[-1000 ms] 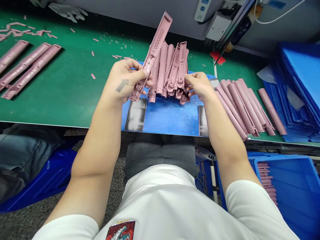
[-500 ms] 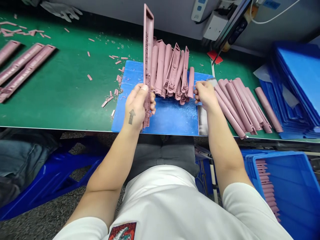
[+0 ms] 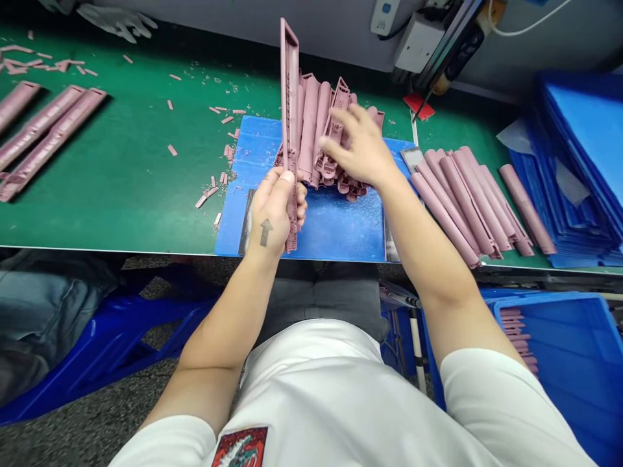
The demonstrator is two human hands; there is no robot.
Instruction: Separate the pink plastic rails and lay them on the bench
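Note:
My left hand [image 3: 277,211] is wrapped round the lower end of a long pink plastic shell [image 3: 291,97], which stands upright with its hollow, ribbed inside showing. Over the right part of a heap of pink shells [image 3: 311,133], my right hand [image 3: 357,146] is spread, its fingers apart and slightly blurred; whether the fingertips touch a piece I cannot tell. The heap lies on a blue plastic sheet [image 3: 341,227] at the table's edge. To the right of that sheet, several pink shells [image 3: 467,201] lie side by side, rounded backs up.
Small pink scraps [image 3: 209,194] are scattered over the green table [image 3: 146,181]. More pink shells [image 3: 53,139] lie at the left. A stack of blue sheets [image 3: 584,162] stands at the right. Below it, a blue crate [image 3: 569,363] holds pink pieces. A glove [image 3: 117,21] lies at the back.
My right hand has moved left and away from me, from the heap's right edge to above it, and its fingers have spread. My left hand still holds the shell, shifted slightly right.

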